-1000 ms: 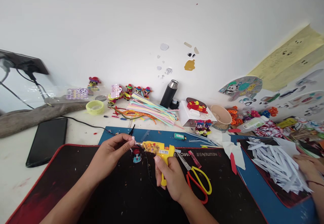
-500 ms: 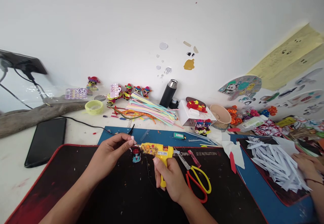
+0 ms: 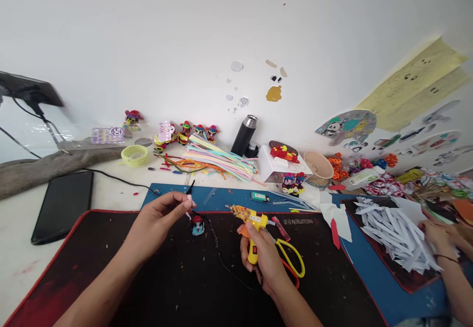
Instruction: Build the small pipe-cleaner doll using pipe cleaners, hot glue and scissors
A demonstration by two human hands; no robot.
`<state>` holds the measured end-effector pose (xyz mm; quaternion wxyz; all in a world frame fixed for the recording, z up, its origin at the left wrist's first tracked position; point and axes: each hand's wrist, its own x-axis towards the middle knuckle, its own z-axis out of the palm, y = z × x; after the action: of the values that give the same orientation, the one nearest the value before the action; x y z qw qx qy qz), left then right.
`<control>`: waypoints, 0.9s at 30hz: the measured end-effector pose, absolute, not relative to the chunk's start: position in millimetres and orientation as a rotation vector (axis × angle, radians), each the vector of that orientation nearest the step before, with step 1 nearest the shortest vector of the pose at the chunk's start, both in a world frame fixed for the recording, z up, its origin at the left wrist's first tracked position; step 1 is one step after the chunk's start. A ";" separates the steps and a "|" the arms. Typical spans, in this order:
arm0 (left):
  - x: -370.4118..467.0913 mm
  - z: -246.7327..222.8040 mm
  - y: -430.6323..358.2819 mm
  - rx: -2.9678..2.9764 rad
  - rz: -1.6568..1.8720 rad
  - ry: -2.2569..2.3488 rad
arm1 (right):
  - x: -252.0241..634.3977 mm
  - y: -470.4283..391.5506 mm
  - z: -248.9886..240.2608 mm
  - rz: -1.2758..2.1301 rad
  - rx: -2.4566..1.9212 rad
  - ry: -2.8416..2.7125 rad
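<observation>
Between thumb and fingertips, my left hand (image 3: 157,221) pinches a small pale pink piece (image 3: 189,202). My right hand (image 3: 260,253) is wrapped round the handle of a yellow glue gun (image 3: 254,218), whose nozzle points up and left, apart from the pink piece. A small blue figure with a red top (image 3: 198,225) lies on the black mat (image 3: 166,287), just right of my left fingertips. The black cord trails across the mat between my hands. Scissors with yellow and red handles (image 3: 295,255) lie partly behind my right hand.
Coloured strips (image 3: 219,157), a black flask (image 3: 244,136), a white box (image 3: 271,169) and small figures stand along the wall. A phone (image 3: 62,208) lies at left. At right, another person's hands (image 3: 439,236) are beside a pile of white paper strips (image 3: 397,233).
My right hand has drawn the glue gun right, away from the pink piece, and tilted its nozzle up. My left hand still pinches the piece. The view has shifted slightly.
</observation>
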<state>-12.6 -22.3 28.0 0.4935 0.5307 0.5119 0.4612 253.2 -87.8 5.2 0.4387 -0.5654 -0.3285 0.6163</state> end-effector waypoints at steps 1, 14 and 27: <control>-12.5 28.2 -22.6 1.280 1.118 1.244 | 255.8 -88.6 5.1 1.538 -1.429 -0.801; -11.8 32.4 -21.7 1.334 1.110 1.260 | 258.4 -79.0 6.6 1.662 -1.558 -0.984; -11.4 36.8 -23.8 1.363 1.099 1.280 | 290.3 -79.8 25.4 1.219 -2.046 -1.683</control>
<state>-11.4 -23.8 36.8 0.4676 0.5556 0.5216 0.4478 290.3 -79.8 25.4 0.1126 -0.6972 -0.5734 0.4153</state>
